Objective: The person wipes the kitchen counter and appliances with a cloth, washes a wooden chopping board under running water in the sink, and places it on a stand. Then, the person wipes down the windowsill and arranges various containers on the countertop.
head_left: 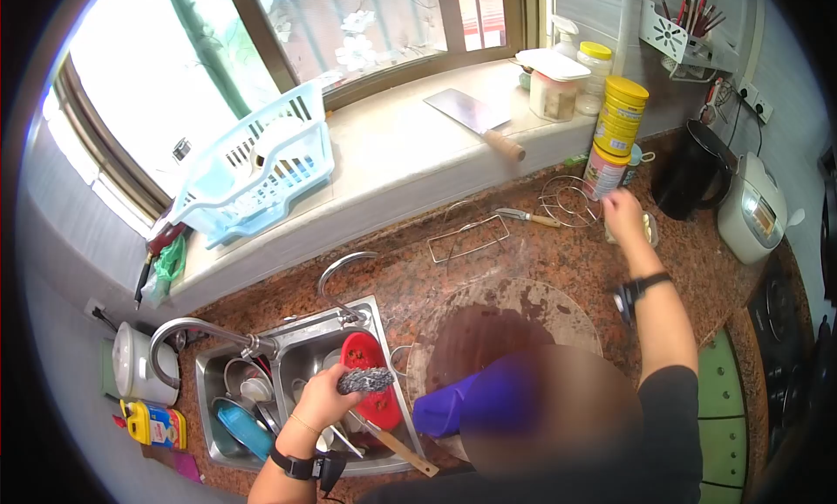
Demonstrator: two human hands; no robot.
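Note:
My left hand is closed round a grey steel wool scrubber above the right basin of the sink. Below the scrubber lies a red oval basket with brown bits on it. A wooden-handled utensil leans over the basin's front edge. My right hand reaches over the back right of the counter, fingers curled together; what they hold, if anything, is hidden. Beside it are a round wire rack, a pink-labelled can and a small container partly behind the wrist.
A wet round board lies right of the sink, with a purple container on it. A cleaver rests on the windowsill near a blue dish basket. A peeler-like tool, black kettle and rice cooker stand further back.

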